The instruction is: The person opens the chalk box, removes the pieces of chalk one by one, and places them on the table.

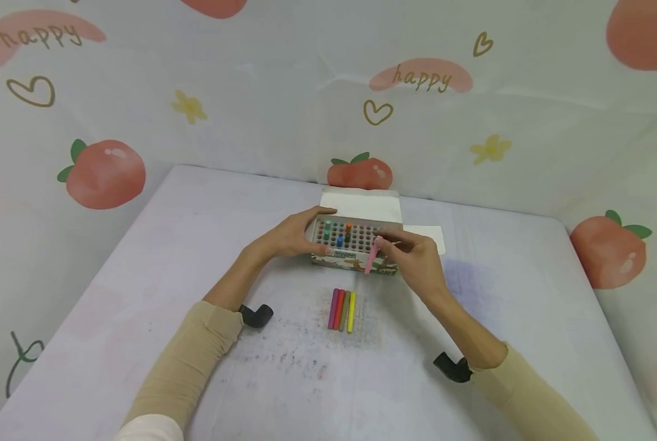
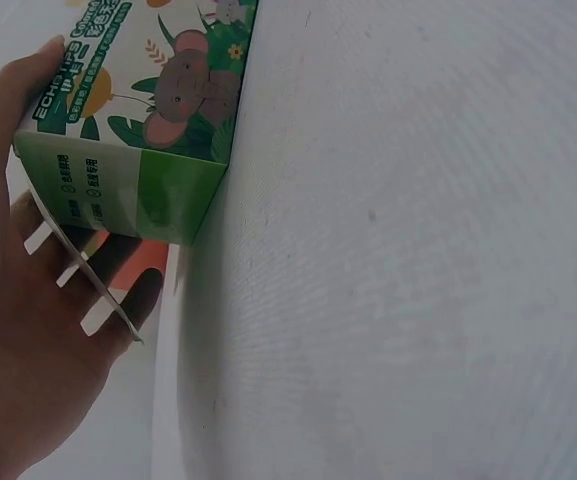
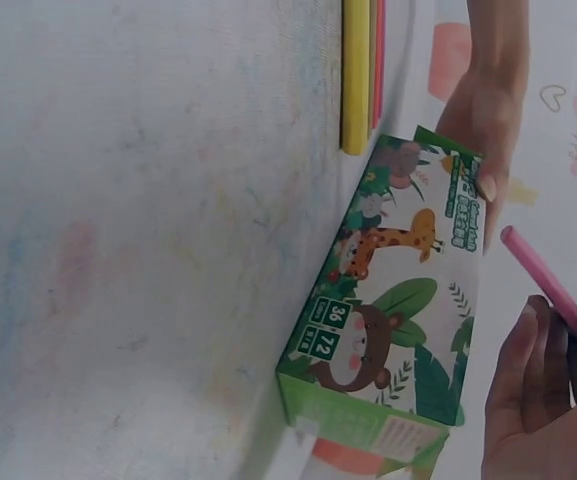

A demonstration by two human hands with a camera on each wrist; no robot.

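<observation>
A cardboard chalk box (image 1: 356,263) with animal pictures stands with its lid open on the table. Its holed insert holds several coloured sticks, among them green, blue (image 1: 340,241) and orange ones (image 1: 348,227). My left hand (image 1: 294,235) grips the box's left end, thumb at the front edge and fingers behind. Between thumb and fingers, my right hand (image 1: 419,257) pinches a pink chalk stick (image 3: 543,270) in front of the box's right part. A short row of chalk lies nearer me: purple (image 1: 334,309), red, olive-brown and yellow (image 1: 351,312).
The white lid flap (image 1: 361,205) stands up behind the box, and a side flap (image 1: 433,236) sticks out right. Coloured smudges mark the white tabletop (image 1: 284,373). A printed cloth (image 1: 284,110) hangs behind the table. Black pieces (image 1: 258,316) are worn at both wrists.
</observation>
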